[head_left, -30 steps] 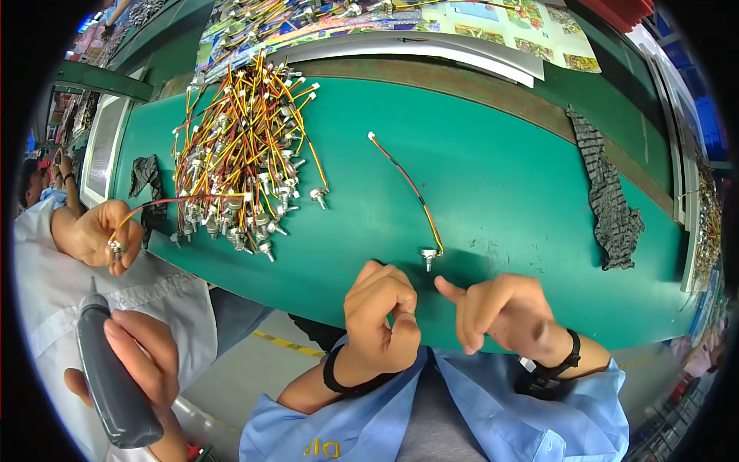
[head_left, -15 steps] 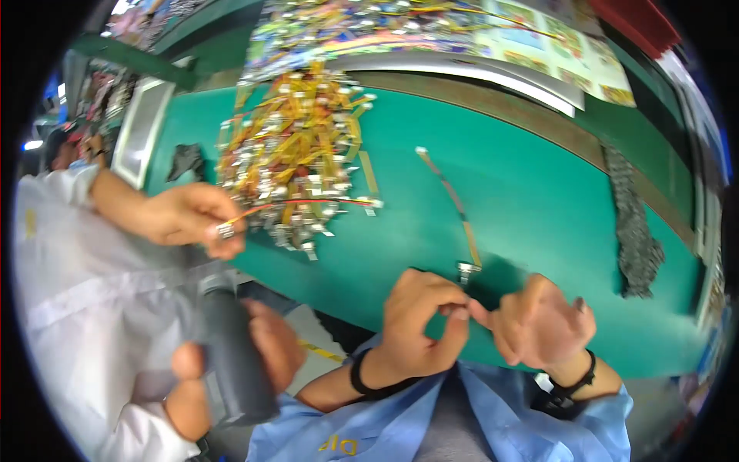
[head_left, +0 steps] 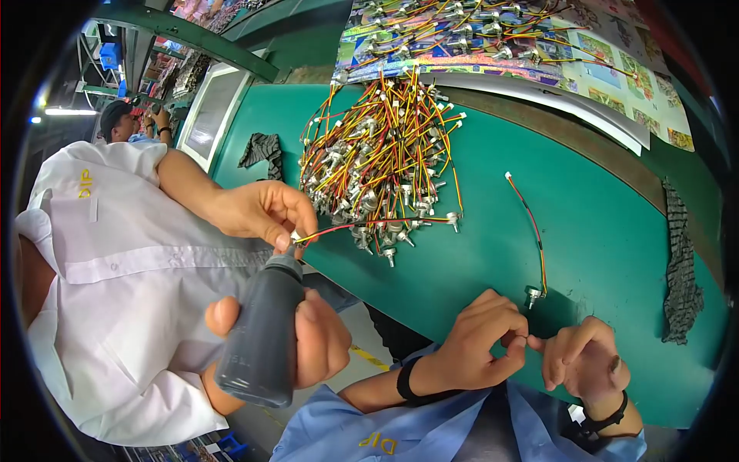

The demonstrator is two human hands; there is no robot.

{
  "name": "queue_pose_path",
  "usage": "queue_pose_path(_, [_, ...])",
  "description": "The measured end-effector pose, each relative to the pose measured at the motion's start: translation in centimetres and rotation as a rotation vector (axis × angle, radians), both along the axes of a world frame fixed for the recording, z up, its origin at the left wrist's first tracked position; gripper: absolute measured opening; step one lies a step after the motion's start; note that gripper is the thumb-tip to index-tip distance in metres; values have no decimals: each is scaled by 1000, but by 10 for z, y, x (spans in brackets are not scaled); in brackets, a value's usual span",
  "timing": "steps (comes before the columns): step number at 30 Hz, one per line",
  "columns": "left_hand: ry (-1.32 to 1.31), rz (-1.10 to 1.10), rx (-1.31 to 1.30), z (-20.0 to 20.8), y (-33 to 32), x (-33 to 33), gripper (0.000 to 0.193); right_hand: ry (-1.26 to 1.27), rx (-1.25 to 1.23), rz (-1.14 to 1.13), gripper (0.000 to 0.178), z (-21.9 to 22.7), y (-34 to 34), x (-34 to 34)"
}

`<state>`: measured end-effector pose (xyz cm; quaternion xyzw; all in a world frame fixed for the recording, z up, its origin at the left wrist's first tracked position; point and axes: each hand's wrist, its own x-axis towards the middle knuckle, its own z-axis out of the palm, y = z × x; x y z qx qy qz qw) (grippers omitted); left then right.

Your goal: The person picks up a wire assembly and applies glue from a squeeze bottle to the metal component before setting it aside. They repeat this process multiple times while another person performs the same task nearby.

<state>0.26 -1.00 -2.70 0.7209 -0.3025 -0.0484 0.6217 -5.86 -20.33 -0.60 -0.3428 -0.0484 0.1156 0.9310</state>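
My left hand (head_left: 489, 343) is closed in a pinch above the green table's near edge. Its fingertips meet an outstretched fingertip of my right hand (head_left: 581, 358); anything tiny between them is too small to make out. Palm up, my right hand has its other fingers loosely curled and apart. Just beyond my hands lies a potentiometer (head_left: 534, 296) on red, black and yellow wires (head_left: 530, 219), which end in a white plug (head_left: 508, 175). Neither of my hands touches it. To the left, a co-worker's hand (head_left: 265, 212) pinches another wire's white plug (head_left: 297, 237) at a dark squeeze bottle's (head_left: 258, 346) tip.
A heap of wired potentiometers (head_left: 377, 154) covers the table's left part. More lie on a printed sheet (head_left: 596, 100) along the raised back. Dark crumpled cloths lie at far left (head_left: 262, 152) and right (head_left: 680, 266). The co-worker's white sleeve (head_left: 165, 393) is close on my left.
The whole view has shifted, so everything sits further right and lower. The co-worker's bottle tip has come up to the plug. My hands remain fingertip to fingertip.
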Motion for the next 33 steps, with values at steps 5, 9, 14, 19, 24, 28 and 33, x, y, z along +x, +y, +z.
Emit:
queue_pose_path(5, [-8,-51,21,3,-1,4,16,41,45,13,55,-4,-1,-2])
queue_pose_path(9, [-63,-35,39,3,-4,6,13,88,92,37,56,-5,-5,-3])
queue_pose_path(14, [-96,-1,42,-3,-7,2,11,137,140,40,56,-3,-5,-4])
queue_pose_path(19, [-97,2,53,-4,-6,1,11,136,184,52,56,-3,-5,-1])
queue_pose_path(24, [-72,-31,40,-3,-4,2,10,152,204,32,54,-3,-4,-1])
queue_pose_path(28, [-70,-85,2,-4,-2,4,12,139,205,31,53,-3,-4,-1])
queue_pose_path(33, [-54,-107,-10,0,-3,4,9,141,186,41,54,-3,-5,-3])
